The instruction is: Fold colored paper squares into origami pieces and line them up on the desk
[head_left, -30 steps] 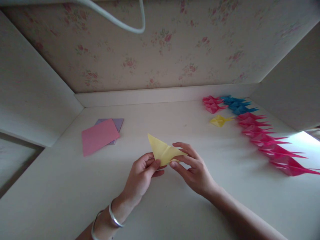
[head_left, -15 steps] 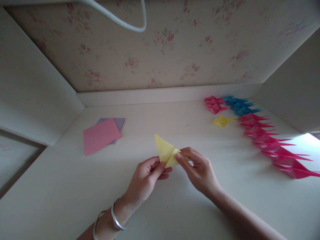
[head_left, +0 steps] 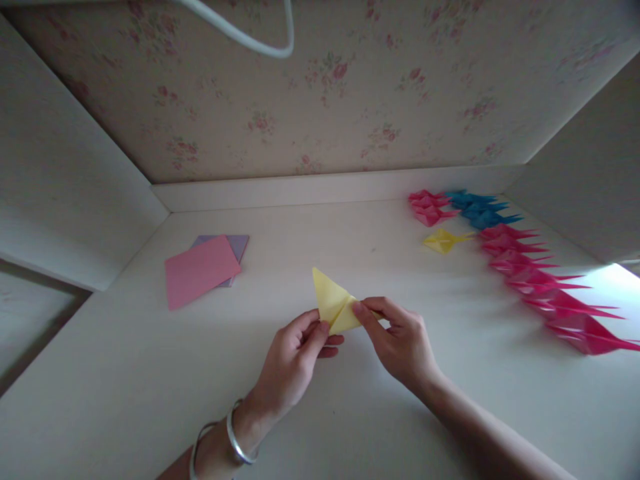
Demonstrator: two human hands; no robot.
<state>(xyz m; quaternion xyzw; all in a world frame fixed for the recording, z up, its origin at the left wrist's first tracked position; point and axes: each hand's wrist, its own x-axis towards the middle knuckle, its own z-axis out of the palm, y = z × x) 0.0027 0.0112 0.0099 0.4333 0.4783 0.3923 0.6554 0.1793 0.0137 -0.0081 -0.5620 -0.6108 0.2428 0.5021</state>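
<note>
A folded piece of yellow origami paper (head_left: 331,300) is held in the air over the white table, one pointed corner up to the left and a crease running across its middle. My left hand (head_left: 295,360) pinches its lower edge between thumb and fingers, the other fingers curled beneath. With thumb and index finger, my right hand (head_left: 397,337) grips the narrow right end and covers part of it. Two silver bangles are on my left wrist.
Pink paper sheets (head_left: 200,272) lie over purple ones (head_left: 241,245) on the left. At the right are a yellow folded figure (head_left: 443,241), a row of several pink figures (head_left: 537,277), blue figures (head_left: 483,210) and more pink ones (head_left: 430,208). A white cable (head_left: 245,39) hangs by the wall.
My right thumb has pressed down the raised fold near the paper's right side, which now lies flatter. The left hand keeps its pinch; the camera view has shifted slightly.
</note>
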